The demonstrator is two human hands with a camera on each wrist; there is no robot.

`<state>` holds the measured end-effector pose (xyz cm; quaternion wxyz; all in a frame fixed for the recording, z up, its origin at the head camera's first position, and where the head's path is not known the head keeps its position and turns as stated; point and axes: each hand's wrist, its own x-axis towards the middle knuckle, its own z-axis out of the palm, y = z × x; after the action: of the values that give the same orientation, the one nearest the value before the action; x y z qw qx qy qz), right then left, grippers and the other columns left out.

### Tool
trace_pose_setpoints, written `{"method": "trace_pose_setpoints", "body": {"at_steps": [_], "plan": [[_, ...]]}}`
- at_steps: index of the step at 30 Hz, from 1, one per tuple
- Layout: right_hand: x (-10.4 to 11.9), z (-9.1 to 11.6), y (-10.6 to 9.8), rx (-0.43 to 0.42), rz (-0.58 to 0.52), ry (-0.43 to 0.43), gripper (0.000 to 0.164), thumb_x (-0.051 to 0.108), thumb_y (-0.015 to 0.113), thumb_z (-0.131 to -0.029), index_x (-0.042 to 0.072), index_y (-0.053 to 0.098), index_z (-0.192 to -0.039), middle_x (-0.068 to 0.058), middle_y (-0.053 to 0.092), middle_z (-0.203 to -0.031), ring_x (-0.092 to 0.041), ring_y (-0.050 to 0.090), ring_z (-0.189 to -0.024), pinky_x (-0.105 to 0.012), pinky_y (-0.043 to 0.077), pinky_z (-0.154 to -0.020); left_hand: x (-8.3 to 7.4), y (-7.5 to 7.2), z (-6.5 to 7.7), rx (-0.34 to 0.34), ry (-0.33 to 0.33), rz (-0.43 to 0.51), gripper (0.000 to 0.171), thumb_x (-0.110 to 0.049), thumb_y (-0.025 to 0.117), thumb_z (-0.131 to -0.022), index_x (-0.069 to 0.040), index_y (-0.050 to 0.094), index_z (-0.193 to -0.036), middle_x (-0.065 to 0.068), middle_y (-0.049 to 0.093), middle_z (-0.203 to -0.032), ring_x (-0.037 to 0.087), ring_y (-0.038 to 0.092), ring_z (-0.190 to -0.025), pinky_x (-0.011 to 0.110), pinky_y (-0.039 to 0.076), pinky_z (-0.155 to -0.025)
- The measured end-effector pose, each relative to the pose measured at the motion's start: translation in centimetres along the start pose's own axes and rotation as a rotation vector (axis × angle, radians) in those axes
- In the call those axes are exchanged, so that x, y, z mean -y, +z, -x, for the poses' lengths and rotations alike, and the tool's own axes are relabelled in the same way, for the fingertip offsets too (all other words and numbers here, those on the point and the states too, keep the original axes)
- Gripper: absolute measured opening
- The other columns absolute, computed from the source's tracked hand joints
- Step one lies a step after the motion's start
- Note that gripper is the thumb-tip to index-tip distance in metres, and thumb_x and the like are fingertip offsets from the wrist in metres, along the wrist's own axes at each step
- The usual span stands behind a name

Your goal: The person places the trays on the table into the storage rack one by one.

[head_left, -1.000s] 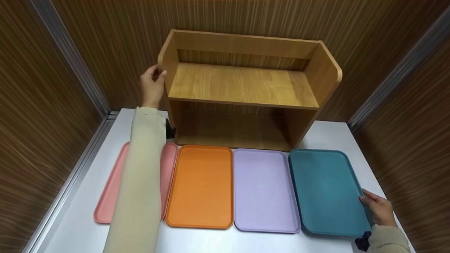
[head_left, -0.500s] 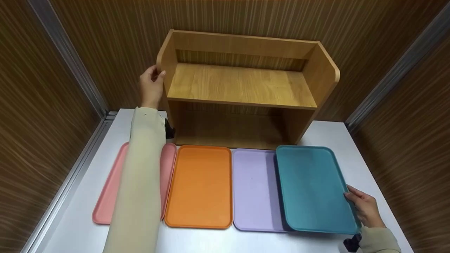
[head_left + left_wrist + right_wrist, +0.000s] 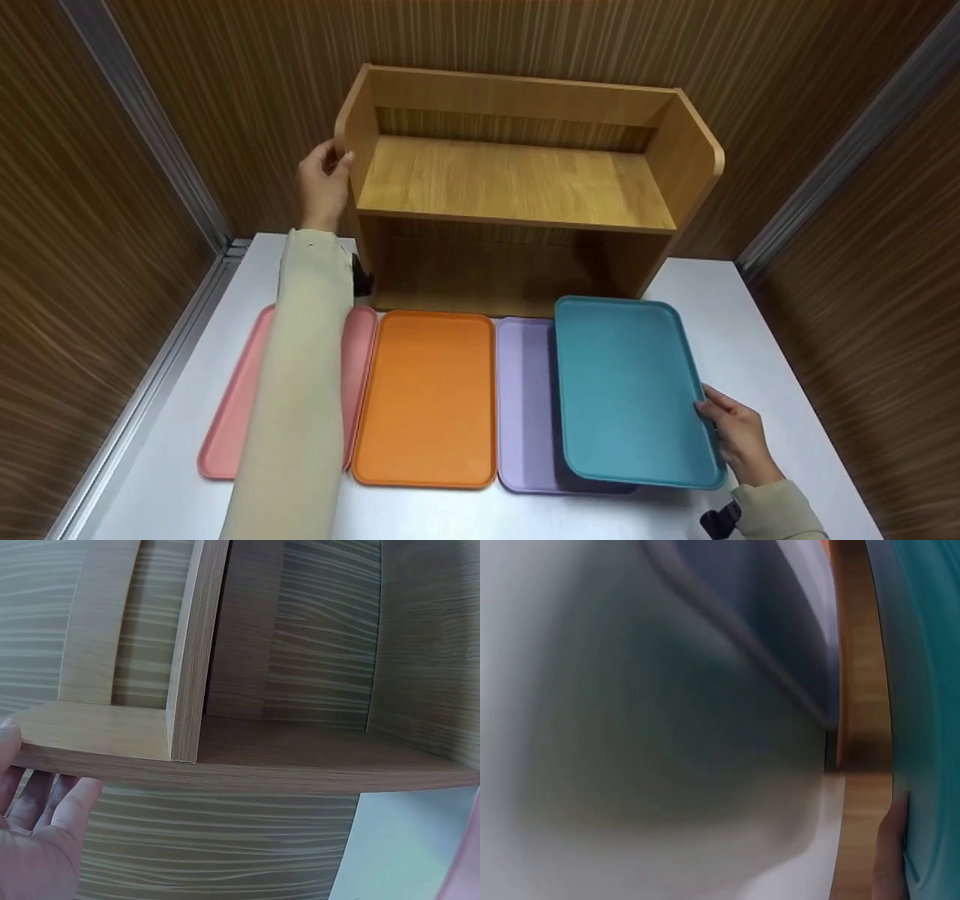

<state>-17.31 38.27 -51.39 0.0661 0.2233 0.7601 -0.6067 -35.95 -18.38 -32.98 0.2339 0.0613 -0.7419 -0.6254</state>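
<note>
My right hand [image 3: 739,435] pinches the right long edge of a teal tray [image 3: 634,390]. The tray is lifted above the table and overlaps a lilac tray [image 3: 525,405] lying beneath. In the right wrist view, one finger [image 3: 891,847] shows against the teal tray's underside [image 3: 926,712]. At the upper left, my left hand [image 3: 324,184] holds the front edge of the left side panel of a two-level wooden shelf [image 3: 510,184]. The left wrist view has the panel's edge [image 3: 262,776] between thumb and fingers of that hand.
An orange tray [image 3: 425,397] lies left of the lilac one. Farther left, a pink tray [image 3: 360,375] is partly covered by my left sleeve [image 3: 300,390]. All lie on a white table [image 3: 720,315] in front of the shelf, with wood-grain walls [image 3: 862,300] around.
The teal tray has been raised off the table and carried left by my right hand, over the right part of the lilac tray. My left hand stays on the shelf panel.
</note>
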Motion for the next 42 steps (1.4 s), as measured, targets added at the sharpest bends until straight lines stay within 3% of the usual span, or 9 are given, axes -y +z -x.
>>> {"method": "trace_pose_setpoints", "body": {"at_steps": [3, 19, 30, 42], "plan": [[0.5, 0.4, 1.2, 0.005, 0.005, -0.011, 0.061, 0.021, 0.06, -0.092, 0.001, 0.032, -0.143, -0.024, 0.029, -0.146, 0.001, 0.057, -0.088, -0.023, 0.05, -0.073, 0.0, 0.0, 0.0, 0.002, -0.005, 0.013, 0.036, -0.011, 0.054, -0.096, 0.0, 0.053, -0.13, 0.015, 0.056, -0.128, 0.02, 0.051, -0.112, 0.024, 0.042, -0.096], [3.1, 1.7, 7.0, 0.031, -0.139, -0.063, 0.054, 0.009, 0.058, -0.093, -0.003, 0.035, -0.14, -0.017, 0.035, -0.14, 0.007, 0.057, -0.086, -0.016, 0.049, -0.075, 0.0, 0.0, 0.1, 0.005, 0.012, 0.002, 0.035, -0.01, 0.053, -0.096, 0.001, 0.053, -0.13, 0.016, 0.056, -0.127, 0.02, 0.051, -0.111, 0.024, 0.042, -0.095], [4.7, 2.8, 9.8, 0.085, -0.244, -0.069, 0.052, 0.004, 0.054, -0.093, -0.003, 0.036, -0.141, -0.02, 0.034, -0.143, 0.001, 0.06, -0.088, -0.02, 0.051, -0.077, 0.0, 0.0, 0.1, 0.006, 0.016, -0.007, 0.036, -0.011, 0.053, -0.096, 0.001, 0.053, -0.129, 0.016, 0.057, -0.127, 0.019, 0.051, -0.11, 0.024, 0.042, -0.095], [7.1, 4.7, 12.1, 0.132, -0.28, -0.082, 0.05, 0.003, 0.053, -0.094, -0.002, 0.037, -0.141, -0.022, 0.037, -0.144, -0.004, 0.063, -0.09, -0.024, 0.053, -0.079, -0.1, 0.0, 0.1, 0.012, 0.004, 0.002, 0.036, -0.01, 0.053, -0.096, 0.001, 0.053, -0.13, 0.016, 0.056, -0.127, 0.019, 0.051, -0.11, 0.025, 0.042, -0.094]]}}
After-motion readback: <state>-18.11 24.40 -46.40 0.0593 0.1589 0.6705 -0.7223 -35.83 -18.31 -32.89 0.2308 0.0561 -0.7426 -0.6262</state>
